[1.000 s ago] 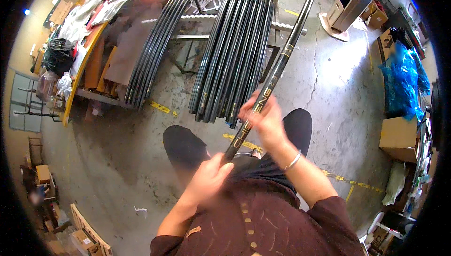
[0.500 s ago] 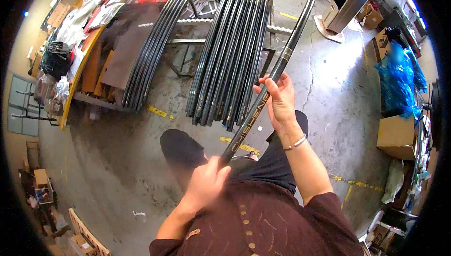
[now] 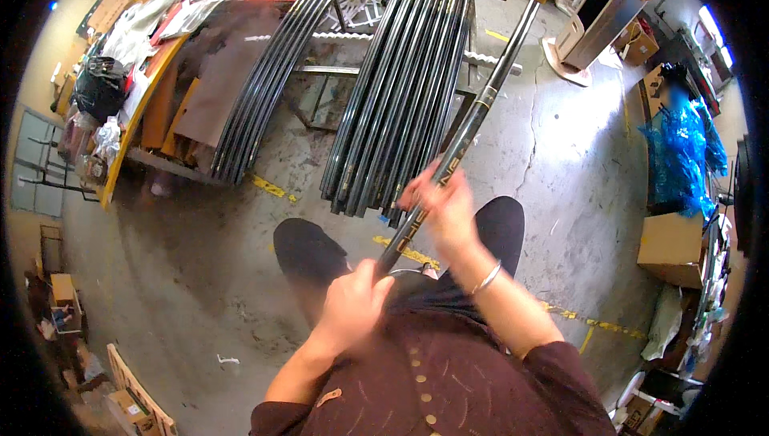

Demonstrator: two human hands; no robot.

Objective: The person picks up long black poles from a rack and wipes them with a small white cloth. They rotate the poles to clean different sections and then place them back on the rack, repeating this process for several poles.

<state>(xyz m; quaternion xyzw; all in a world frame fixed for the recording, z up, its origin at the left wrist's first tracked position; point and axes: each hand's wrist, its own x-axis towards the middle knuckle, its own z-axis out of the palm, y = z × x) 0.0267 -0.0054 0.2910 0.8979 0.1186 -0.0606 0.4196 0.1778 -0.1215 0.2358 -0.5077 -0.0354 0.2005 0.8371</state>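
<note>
I hold a long black rod point(image 3: 479, 106) with gold markings that slants from my waist up toward the far right. My left hand point(image 3: 351, 306) is closed around its thick lower end, close to my body. My right hand point(image 3: 440, 205) is wrapped around the rod a little higher up and looks blurred. A thin bracelet sits on that wrist. The far end of the rod reaches past a metal rack. Both of my dark-clad knees show below the hands.
Two bundles of long black rods point(image 3: 404, 76) point(image 3: 272, 76) lie on a metal rack ahead. An orange-edged table point(image 3: 132, 128) with bags stands left. Cardboard boxes point(image 3: 673, 248) and blue plastic point(image 3: 681, 148) are on the right. Yellow tape marks the concrete floor point(image 3: 184, 276).
My right hand slid up the rod half a second ago and has now come back down toward my left hand. The left hand has stayed on the lower end.
</note>
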